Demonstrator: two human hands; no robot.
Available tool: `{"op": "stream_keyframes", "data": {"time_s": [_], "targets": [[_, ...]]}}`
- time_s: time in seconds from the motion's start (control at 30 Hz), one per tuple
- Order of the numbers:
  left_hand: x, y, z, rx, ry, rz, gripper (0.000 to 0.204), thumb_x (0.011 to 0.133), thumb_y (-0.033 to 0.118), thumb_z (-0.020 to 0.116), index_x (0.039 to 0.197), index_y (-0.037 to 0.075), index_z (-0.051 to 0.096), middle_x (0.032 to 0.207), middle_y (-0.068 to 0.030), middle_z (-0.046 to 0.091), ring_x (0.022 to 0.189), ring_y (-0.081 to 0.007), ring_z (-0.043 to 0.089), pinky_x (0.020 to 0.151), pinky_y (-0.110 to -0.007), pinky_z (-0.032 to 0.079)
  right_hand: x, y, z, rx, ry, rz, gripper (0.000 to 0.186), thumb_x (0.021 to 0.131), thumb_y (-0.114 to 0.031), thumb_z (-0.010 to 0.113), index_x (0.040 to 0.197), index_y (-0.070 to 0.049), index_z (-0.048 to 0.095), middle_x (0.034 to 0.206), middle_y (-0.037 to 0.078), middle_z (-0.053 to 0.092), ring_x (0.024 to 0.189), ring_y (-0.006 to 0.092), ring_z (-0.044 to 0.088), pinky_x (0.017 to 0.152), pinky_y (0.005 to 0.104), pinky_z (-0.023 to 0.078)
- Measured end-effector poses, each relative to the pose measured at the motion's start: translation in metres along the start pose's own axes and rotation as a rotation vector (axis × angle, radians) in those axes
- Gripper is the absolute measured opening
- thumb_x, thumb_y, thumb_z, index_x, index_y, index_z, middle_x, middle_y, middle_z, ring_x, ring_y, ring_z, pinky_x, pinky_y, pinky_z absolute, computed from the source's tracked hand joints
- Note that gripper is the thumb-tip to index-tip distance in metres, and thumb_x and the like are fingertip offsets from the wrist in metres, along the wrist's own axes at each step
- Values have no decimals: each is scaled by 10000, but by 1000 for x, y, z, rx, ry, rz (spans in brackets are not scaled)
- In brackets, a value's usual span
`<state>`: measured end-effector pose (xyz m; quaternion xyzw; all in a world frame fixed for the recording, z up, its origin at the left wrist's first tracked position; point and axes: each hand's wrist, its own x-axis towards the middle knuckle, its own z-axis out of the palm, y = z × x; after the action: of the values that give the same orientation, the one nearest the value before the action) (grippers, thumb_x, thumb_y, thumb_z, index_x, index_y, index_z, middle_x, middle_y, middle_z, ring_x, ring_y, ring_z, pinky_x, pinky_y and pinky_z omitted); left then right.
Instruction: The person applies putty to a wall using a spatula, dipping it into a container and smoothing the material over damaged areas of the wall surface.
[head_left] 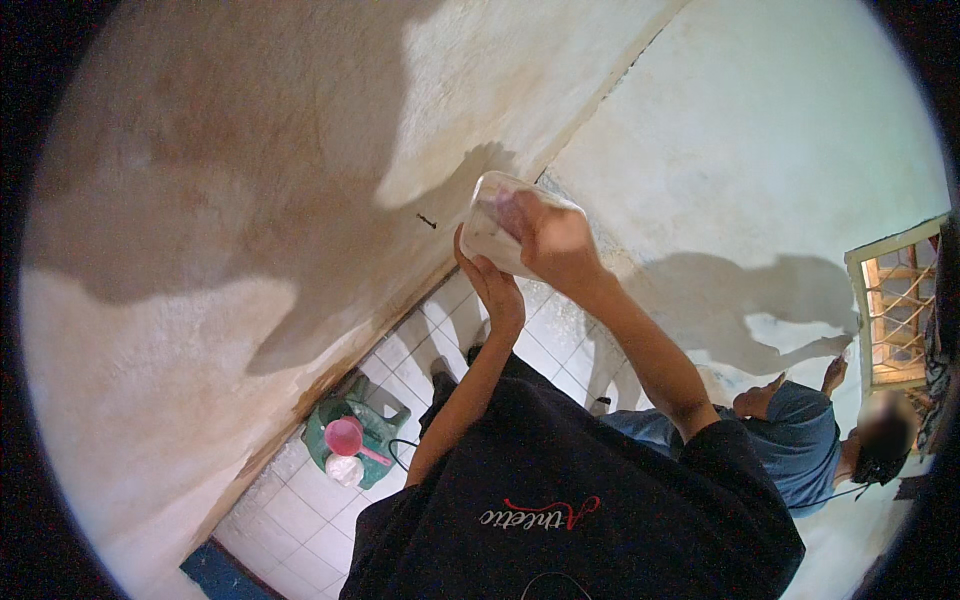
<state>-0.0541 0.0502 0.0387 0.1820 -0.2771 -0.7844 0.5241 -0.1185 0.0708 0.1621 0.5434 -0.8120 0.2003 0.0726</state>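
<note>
A clear plastic container (484, 240) with rounded corners is held up in front of me, near the corner of the walls. My left hand (497, 295) grips it from below and along its left side. My right hand (556, 240) is closed and reaches into or against the container from the right. Around its fingertips shows a pinkish-purple patch (511, 212); whether this is a cloth or the fingers seen through plastic, I cannot make out.
A green plastic stool (398, 413) stands on the tiled floor by the left wall, carrying a pink dipper (343, 436) and a white round item (344, 470). At right, another person in a blue shirt (797, 440) is near a latticed window (893, 310). A blue mat (222, 573) lies lower left.
</note>
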Motion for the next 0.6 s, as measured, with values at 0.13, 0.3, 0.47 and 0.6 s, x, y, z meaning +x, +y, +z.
{"op": "stream_keyframes", "data": {"time_s": [0.13, 0.3, 0.47, 0.6], "targets": [[4, -5, -13, -30, -26, 8, 776, 920, 623, 402, 1463, 128, 153, 1432, -136, 295, 1336, -273, 326, 1082, -415, 342, -10, -14, -4, 87, 207, -343, 316, 778, -77, 624, 1094, -60, 607, 781, 169, 669, 646, 328, 668, 576, 423, 542], [-5, 3, 1, -24, 0, -28, 774, 923, 611, 420, 1463, 126, 151, 1434, -138, 289, 1331, -279, 332, 1086, -414, 337, -16, 10, -10, 49, 136, -32, 296, 775, 2, 601, 1063, -58, 628, 882, 168, 691, 669, 311, 682, 601, 388, 559], [6, -15, -36, -28, -12, -45, 740, 941, 562, 435, 1471, 134, 148, 1448, -132, 276, 1341, -272, 325, 1081, -411, 357, -33, -22, -6, 13, -19, -138, 408, 708, 20, 611, 1110, -50, 627, 905, 155, 699, 752, 293, 693, 639, 389, 560], [-1, -10, -26, -150, 26, -64, 630, 966, 485, 443, 1438, 144, 199, 1412, -123, 344, 1295, -256, 393, 1058, -405, 389, -23, -11, -15, -8, 336, -183, 296, 770, -132, 651, 1065, -133, 644, 955, 104, 704, 861, 278, 691, 742, 389, 559]]}}
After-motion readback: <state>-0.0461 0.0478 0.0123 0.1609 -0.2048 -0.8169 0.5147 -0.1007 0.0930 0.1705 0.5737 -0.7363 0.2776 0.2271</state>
